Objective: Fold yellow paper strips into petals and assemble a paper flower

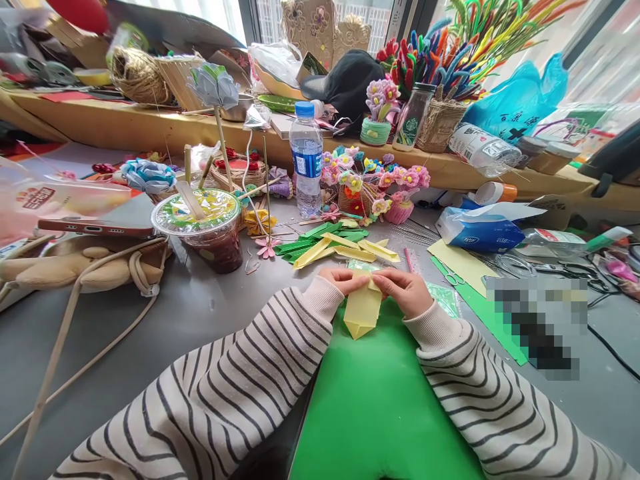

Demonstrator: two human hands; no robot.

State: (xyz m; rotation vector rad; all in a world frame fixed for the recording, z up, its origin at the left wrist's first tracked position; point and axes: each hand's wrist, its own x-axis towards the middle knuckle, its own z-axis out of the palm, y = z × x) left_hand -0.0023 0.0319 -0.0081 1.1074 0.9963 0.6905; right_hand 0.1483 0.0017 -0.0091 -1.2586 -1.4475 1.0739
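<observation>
A piece of pale yellow folded paper [362,312] hangs between my two hands, its pointed end towards me. My left hand [345,280] pinches its upper left edge. On the other side, my right hand [404,288] grips the upper right corner between thumb and fingers. Beneath the hands lies a green sheet [385,400] that reaches to the front edge of the view. Just beyond the fingers is a pile of folded yellow strips [353,252] and folded green strips [313,241].
A lidded drink cup [217,250] and a water bottle [306,160] stand beyond my left arm. A bag [85,263] with a phone [95,227] on it lies at left. Scissors [453,277], green paper [493,327] and a tissue pack [477,230] are at right.
</observation>
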